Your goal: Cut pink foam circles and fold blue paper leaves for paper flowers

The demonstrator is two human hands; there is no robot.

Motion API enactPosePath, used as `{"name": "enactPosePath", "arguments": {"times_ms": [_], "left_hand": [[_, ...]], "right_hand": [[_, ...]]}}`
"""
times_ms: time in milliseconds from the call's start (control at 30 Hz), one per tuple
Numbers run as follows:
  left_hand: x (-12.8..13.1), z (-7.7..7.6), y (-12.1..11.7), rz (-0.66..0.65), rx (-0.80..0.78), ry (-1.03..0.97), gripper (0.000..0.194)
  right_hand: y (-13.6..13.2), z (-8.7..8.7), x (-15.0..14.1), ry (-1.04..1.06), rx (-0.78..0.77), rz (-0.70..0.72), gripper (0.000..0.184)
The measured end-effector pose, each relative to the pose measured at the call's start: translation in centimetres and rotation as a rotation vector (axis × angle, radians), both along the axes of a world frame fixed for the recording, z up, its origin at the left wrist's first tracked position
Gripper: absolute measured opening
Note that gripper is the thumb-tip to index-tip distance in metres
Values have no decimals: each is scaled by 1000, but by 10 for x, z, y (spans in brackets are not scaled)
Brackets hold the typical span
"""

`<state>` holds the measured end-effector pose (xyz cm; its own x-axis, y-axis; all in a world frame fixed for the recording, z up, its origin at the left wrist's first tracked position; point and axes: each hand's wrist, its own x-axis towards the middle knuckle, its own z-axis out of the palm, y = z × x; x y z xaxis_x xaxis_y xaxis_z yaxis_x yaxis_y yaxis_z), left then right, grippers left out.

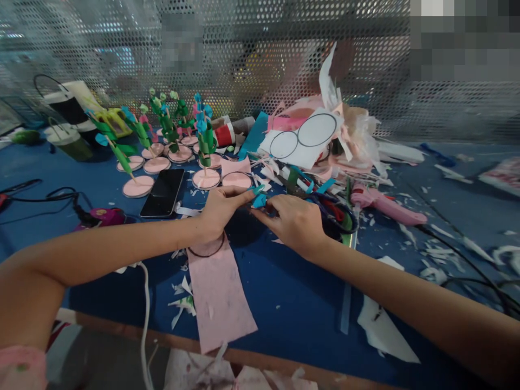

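Observation:
Between my two hands is a small folded piece of blue paper, held above the blue table. My left hand pinches its left side with thumb and forefinger. From the other side my right hand grips it, its fingertips partly hidden behind the curled fingers. Below my left wrist lies a strip of pink felt-like sheet with a dark curved line drawn on it. Scissors with dark handles rest just beyond my right hand. Paper flowers on sticks, with green leaves, stand on round pink bases behind my left hand.
A black phone lies left of my hands. At right sits a pink glue gun with its cable. Scraps and a white sheet with drawn circles are heaped at the back, before a perforated metal screen. Lidded cups stand back left.

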<state>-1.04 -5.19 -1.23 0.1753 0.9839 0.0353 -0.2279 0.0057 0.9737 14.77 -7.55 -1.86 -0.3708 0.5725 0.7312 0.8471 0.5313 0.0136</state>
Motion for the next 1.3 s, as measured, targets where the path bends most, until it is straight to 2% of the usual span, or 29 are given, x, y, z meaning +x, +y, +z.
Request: {"name": "enactPosePath", "arguments": {"times_ms": [133,400,733,933,1300], "left_hand": [[-1,-3,0,2,4,5,25],[-1,-3,0,9,58,56,24],[-2,-2,0,0,28,28,24],[-2,-1,1,-10,34,31,28],[-3,5,4,-26,119,104,30]], "right_hand": [[0,-1,-1,-67,100,15,44],[-4,1,-3,-74,-54,-58,43],[-5,2,-2,-161,-31,-40,45],[-4,2,-2,-121,13,-2,41],[-2,7,-2,256,-360,117,44]]}}
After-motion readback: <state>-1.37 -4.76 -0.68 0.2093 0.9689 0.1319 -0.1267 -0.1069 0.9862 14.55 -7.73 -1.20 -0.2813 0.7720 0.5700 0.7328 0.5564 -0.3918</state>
